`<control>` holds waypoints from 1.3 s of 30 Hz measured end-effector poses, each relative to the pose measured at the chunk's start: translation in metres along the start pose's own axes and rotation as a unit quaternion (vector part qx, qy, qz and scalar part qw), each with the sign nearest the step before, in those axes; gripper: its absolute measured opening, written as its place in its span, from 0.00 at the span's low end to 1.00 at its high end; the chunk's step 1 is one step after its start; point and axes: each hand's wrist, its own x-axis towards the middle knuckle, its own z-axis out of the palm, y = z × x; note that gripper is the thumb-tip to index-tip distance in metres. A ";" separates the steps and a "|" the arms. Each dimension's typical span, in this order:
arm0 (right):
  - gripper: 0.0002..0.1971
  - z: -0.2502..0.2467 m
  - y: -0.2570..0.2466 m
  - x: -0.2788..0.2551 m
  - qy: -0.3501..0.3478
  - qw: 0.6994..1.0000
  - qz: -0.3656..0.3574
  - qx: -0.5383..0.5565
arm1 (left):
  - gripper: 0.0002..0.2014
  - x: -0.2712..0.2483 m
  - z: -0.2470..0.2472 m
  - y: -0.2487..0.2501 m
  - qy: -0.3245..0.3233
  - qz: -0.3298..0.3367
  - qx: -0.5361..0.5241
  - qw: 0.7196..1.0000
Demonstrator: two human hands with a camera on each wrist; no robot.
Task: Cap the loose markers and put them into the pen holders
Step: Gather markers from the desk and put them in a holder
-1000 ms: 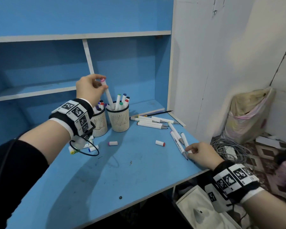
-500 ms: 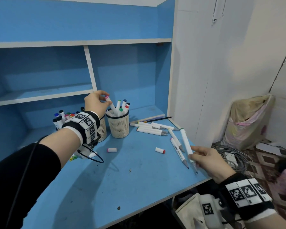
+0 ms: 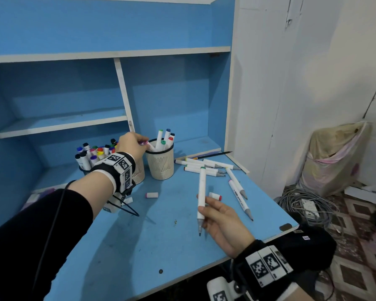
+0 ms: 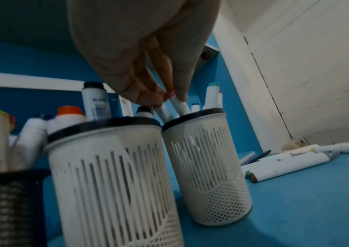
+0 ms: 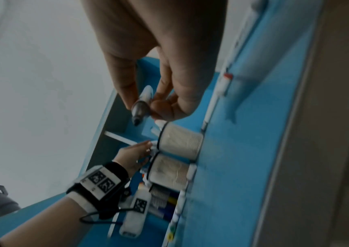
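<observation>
My left hand [image 3: 142,143] reaches over the right white pen holder [image 3: 160,165] and pinches the top of a pink-capped marker [image 4: 179,104] that stands slanted inside it. In front of me, above the blue desk [image 3: 139,235], my right hand [image 3: 201,206] grips an uncapped white marker [image 3: 201,187], green end up and grey tip [image 5: 139,111] pointing down towards me. A pink cap [image 3: 151,195] and a red cap [image 3: 215,196] lie loose on the desk. Several uncapped markers [image 3: 204,167] lie at the back right.
A second white holder [image 4: 114,180] stands left of the first, half hidden by my wrist. Further left is a dark mesh holder [image 3: 85,170] full of capped markers. A pencil [image 3: 213,154] lies by the white cupboard wall. Cables [image 3: 306,205] lie on the floor at the right.
My left hand has lowered the pink-capped marker into the right holder. My right hand has picked an uncapped marker off the desk's right edge and carried it towards the middle.
</observation>
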 end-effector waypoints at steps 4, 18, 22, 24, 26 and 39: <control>0.12 0.017 0.016 0.007 -0.001 0.998 0.044 0.050 | 0.15 -0.008 -0.013 0.001 -0.048 0.039 0.046 0.997; 0.24 0.026 0.040 0.033 -0.035 0.996 0.045 0.072 | 0.03 -0.068 -0.090 -0.098 -0.170 -0.076 0.141 0.972; 0.43 0.023 0.044 0.037 -0.027 0.998 0.032 0.051 | 0.12 -0.069 -0.088 -0.126 -0.217 -0.113 0.204 0.948; 0.40 0.020 0.045 0.040 -0.026 0.997 0.026 0.061 | 0.16 -0.068 -0.082 -0.130 -0.242 -0.112 0.216 0.939; 0.45 0.018 0.047 0.042 -0.033 0.997 0.018 0.063 | 0.19 -0.067 -0.074 -0.129 -0.261 -0.108 0.211 0.936; 0.51 0.015 0.051 0.045 -0.048 0.998 0.014 0.046 | 0.20 -0.051 -0.038 -0.115 -0.284 -0.039 0.251 0.924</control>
